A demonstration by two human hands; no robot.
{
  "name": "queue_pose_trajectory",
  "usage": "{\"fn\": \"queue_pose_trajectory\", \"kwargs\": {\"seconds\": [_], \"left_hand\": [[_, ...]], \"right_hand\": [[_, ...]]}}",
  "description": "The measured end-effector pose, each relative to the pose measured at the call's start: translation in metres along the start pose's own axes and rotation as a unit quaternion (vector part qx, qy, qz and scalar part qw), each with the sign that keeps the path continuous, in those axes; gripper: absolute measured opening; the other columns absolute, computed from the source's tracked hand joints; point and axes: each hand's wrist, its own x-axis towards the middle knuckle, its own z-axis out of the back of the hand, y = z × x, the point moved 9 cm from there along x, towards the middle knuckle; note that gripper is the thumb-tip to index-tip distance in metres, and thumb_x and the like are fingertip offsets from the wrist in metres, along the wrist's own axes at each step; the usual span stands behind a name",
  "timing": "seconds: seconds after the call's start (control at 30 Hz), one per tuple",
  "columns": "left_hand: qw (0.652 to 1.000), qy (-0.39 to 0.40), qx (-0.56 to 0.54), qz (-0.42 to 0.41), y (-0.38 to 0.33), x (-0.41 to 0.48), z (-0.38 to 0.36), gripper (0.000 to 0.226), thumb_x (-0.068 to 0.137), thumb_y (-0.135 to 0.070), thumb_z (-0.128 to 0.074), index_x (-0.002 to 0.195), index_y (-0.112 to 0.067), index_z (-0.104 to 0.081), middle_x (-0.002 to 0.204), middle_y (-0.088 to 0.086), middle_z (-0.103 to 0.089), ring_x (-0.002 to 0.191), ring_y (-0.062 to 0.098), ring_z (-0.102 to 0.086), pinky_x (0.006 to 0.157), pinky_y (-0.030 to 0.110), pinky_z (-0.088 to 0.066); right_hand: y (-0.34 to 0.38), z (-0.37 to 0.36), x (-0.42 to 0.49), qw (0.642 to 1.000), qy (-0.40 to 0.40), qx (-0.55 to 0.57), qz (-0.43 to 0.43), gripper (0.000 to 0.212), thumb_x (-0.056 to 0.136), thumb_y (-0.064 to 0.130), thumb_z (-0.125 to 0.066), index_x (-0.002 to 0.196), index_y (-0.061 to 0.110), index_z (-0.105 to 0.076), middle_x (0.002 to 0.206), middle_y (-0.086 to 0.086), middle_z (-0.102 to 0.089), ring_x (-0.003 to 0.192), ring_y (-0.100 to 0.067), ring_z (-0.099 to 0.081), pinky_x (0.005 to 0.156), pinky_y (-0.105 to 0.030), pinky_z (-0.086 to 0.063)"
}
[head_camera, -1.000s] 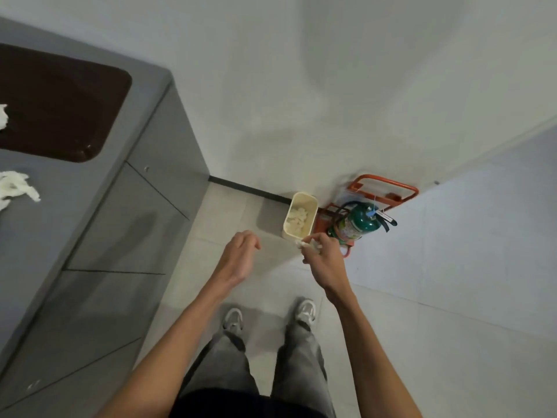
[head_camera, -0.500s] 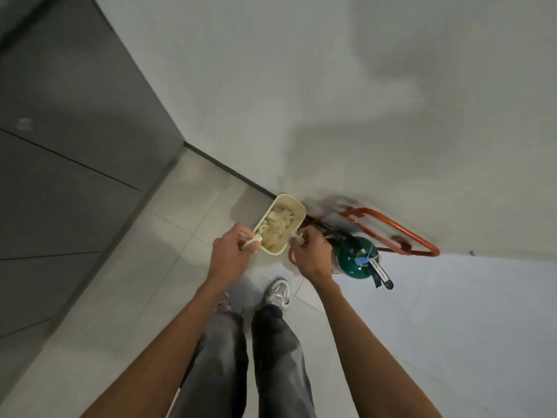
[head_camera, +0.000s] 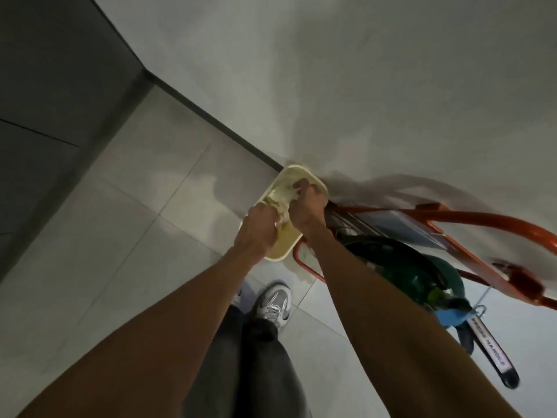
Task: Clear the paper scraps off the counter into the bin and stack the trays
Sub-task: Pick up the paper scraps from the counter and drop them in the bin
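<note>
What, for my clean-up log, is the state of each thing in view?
bin: upright on floor, open-topped, part-filled.
paper scraps: crumpled, inside bin.
left hand: fingers curled in bin among scraps; grip unclear.
right hand: likewise.
fire extinguisher: sitting in orange stand.

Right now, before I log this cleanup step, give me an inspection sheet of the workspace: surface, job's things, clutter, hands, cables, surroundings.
Surface: tiled floor; the counter is not in view.
Job's things: cream bin stands on the floor by the wall, with paper scraps piled inside; trays not in view.
Clutter: nothing seen.
Hands: left hand and right hand are both down in the bin, fingers curled into the scraps; whether they grip or let go cannot be told.
Cables: nothing seen.
Surroundings: green fire extinguisher in an orange stand right of the bin; grey cabinet at left; the person's shoe near the bin.
</note>
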Motion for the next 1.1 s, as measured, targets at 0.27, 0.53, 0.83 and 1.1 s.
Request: {"fn": "queue_pose_trajectory", "kwargs": {"seconds": [0.27, 0.53, 0.83, 1.1], "left_hand": [[0.997, 0.075, 0.011, -0.029, -0.001, -0.005, 0.000, 0.032, 0.094, -0.017, -0.059, 0.125, -0.012, -0.065, 0.122, 0.013, -0.069, 0.112, 0.034, -0.066, 0.090, 0.040, -0.054], [0.992, -0.100, -0.055, -0.053, -0.003, -0.139, 0.162, 0.051, 0.104, -0.022, -0.055, 0.152, -0.025, -0.039, 0.151, 0.005, -0.050, 0.135, 0.024, -0.052, 0.104, 0.043, -0.052], [0.956, -0.282, -0.079, 0.005, 0.018, -0.388, 0.338, 0.063, 0.106, -0.045, -0.047, 0.161, -0.026, -0.024, 0.170, -0.003, -0.023, 0.159, 0.014, -0.005, 0.126, 0.044, -0.025], [0.879, -0.454, -0.098, 0.105, 0.075, -0.685, 0.442, 0.063, 0.105, -0.056, -0.042, 0.160, -0.029, -0.028, 0.170, -0.009, -0.021, 0.159, 0.008, -0.002, 0.126, 0.049, -0.023]], "right_hand": [[0.018, 0.004, -0.021, 1.000, 0.004, 0.013, 0.018, 0.051, 0.097, 0.003, -0.055, 0.146, 0.015, -0.055, 0.133, -0.016, -0.065, 0.119, -0.034, -0.063, 0.095, -0.038, -0.053], [0.117, 0.102, -0.164, 0.984, -0.061, 0.018, 0.167, 0.045, 0.105, 0.032, -0.055, 0.148, 0.020, -0.047, 0.143, -0.013, -0.062, 0.122, -0.037, -0.064, 0.097, -0.047, -0.058], [0.247, 0.194, -0.404, 0.939, -0.077, -0.041, 0.334, 0.057, 0.106, 0.051, -0.046, 0.159, 0.033, -0.030, 0.165, 0.003, -0.039, 0.153, -0.026, -0.037, 0.119, -0.055, -0.041], [0.364, 0.198, -0.659, 0.858, -0.056, -0.064, 0.507, 0.057, 0.107, 0.049, -0.047, 0.158, 0.026, -0.039, 0.163, 0.001, -0.045, 0.156, -0.023, -0.031, 0.124, -0.050, -0.033]]}}
